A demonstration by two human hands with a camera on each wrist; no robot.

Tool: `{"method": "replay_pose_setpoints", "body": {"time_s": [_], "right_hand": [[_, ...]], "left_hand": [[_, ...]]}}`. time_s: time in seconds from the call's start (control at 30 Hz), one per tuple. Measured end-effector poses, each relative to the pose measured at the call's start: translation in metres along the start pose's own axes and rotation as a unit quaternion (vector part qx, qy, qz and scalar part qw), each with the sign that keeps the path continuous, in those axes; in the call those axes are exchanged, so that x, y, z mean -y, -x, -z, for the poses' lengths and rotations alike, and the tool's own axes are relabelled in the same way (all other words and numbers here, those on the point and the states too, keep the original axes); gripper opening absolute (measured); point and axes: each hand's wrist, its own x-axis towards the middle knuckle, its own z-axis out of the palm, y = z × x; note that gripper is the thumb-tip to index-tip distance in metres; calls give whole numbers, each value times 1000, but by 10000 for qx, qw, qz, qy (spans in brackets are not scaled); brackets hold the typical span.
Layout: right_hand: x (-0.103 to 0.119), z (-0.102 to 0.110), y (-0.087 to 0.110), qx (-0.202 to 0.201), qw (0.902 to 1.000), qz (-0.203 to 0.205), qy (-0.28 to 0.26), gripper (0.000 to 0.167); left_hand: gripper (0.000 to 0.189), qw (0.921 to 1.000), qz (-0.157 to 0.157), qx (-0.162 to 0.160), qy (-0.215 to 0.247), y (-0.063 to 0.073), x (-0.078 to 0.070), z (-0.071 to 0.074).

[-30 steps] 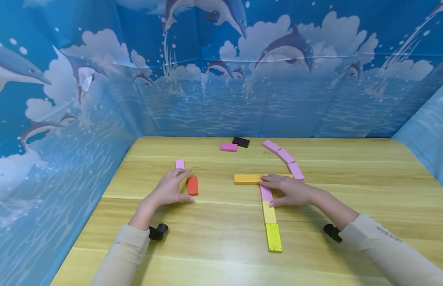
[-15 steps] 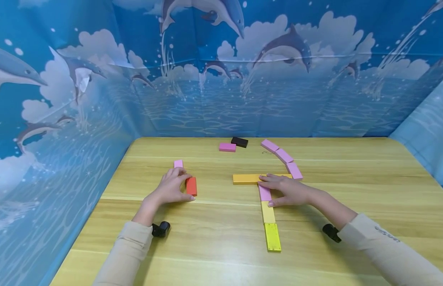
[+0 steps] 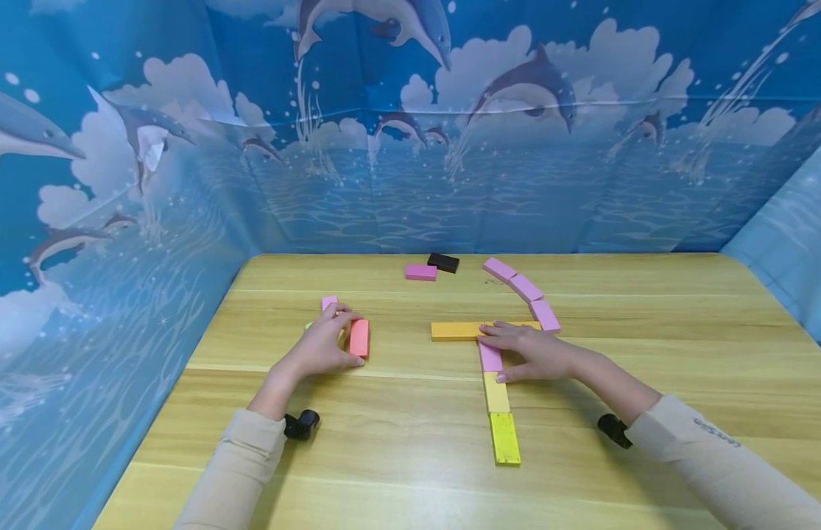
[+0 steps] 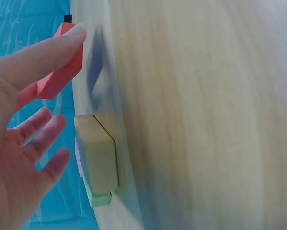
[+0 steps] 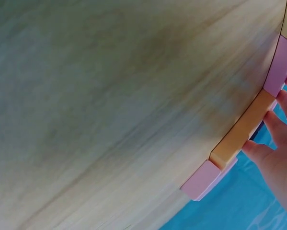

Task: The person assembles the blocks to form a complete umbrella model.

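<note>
My left hand (image 3: 322, 344) pinches a red block (image 3: 360, 338) between thumb and fingers, at the left of the table. In the left wrist view the block (image 4: 62, 80) hangs above the tabletop, its shadow apart from it. Beside that hand lie a beige-yellow block (image 4: 99, 158) and a green one (image 4: 101, 199). My right hand (image 3: 539, 351) rests with extended fingers on a row of orange blocks (image 3: 454, 332). Its thumb is by a pink block (image 3: 490, 358) that joins the row from below. In the right wrist view the fingertips touch an orange block (image 5: 244, 127).
Below the pink block a pale yellow block (image 3: 497, 392) and a bright yellow block (image 3: 506, 439) continue the line. Pink blocks (image 3: 527, 288) curve away at the upper right. A magenta block (image 3: 420, 273) and a black block (image 3: 443, 263) lie near the far edge.
My left fingers have closed on the red block and raised it from the table, uncovering a bit of green behind the hand. The right hand stays on the orange row.
</note>
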Motion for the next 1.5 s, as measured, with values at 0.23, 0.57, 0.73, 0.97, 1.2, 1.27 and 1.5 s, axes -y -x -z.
{"method": "replay_pose_setpoints", "body": {"time_s": [0.23, 0.57, 0.73, 0.97, 1.2, 1.27, 1.5], "right_hand": [[1, 1, 0, -4, 10000, 14, 17, 67], [1, 2, 1, 12, 10000, -24, 2, 67], [1, 2, 1, 14, 10000, -28, 30, 67], [2, 2, 0, -5, 10000, -30, -14, 67], [1, 1, 0, 5, 10000, -47, -6, 67], [1, 1, 0, 9, 10000, -49, -26, 67], [0, 0, 0, 26, 10000, -40, -70, 68]], "left_hand": [[73, 9884, 275, -42, 1493, -7, -5, 0], [77, 9418, 756, -101, 3274, -13, -16, 5], [77, 9273, 879, -114, 3637, -17, -18, 6], [76, 9269, 906, -88, 3642, -19, -20, 3], [74, 9231, 898, 29, 3739, -25, -25, -1], [75, 9223, 930, 69, 3750, -27, -26, -2], [77, 9166, 992, 157, 3869, -34, -29, -9]]}}
